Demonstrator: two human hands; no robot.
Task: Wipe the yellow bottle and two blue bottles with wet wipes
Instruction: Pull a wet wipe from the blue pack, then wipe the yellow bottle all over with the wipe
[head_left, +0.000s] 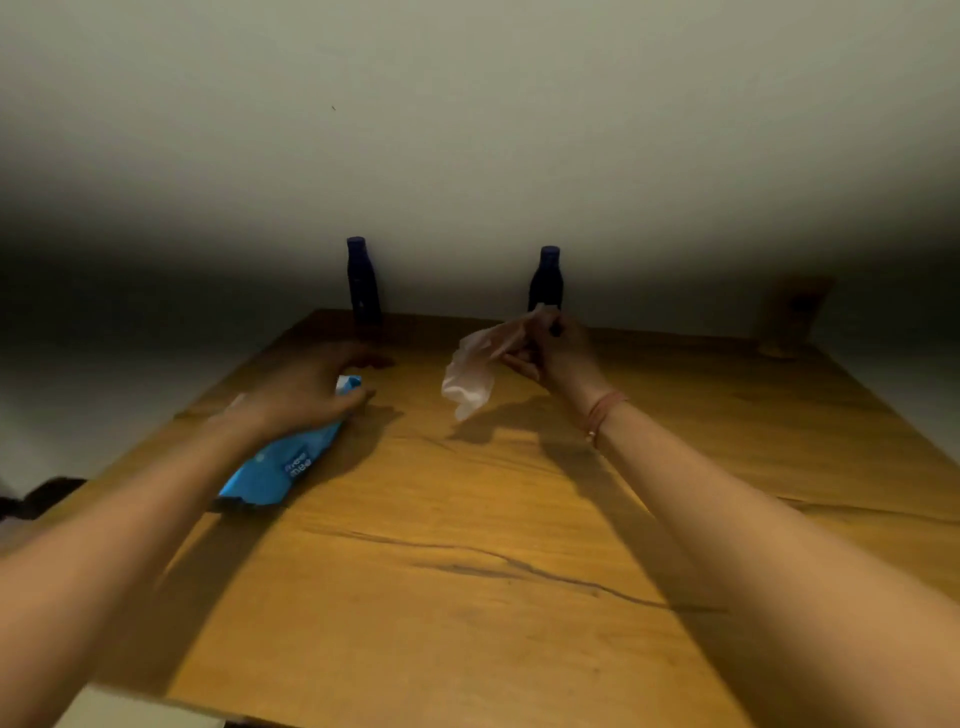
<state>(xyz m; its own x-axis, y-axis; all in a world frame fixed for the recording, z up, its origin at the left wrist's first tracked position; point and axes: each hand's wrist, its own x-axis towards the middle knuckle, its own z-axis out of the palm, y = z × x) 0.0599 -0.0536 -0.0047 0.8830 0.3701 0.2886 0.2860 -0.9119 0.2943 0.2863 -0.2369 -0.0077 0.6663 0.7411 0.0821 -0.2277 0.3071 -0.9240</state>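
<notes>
Right hand (553, 347) pinches limp white wet wipe (470, 371): soft, light. Left hand (306, 389) presses blue wipes pack (275, 467); grip loosely curled. Slim dark-blue bottles (362, 280) likely tippy: hold mid-body.

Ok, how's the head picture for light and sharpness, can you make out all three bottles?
Head view: dim warm light with dark corners; both blue bottles read as dark silhouettes at the far table edge. A faint blurred shape far right may be the yellow one; can't tell. Right hand and wipe slightly soft; arms cast hard shadows; edges bend.
</notes>
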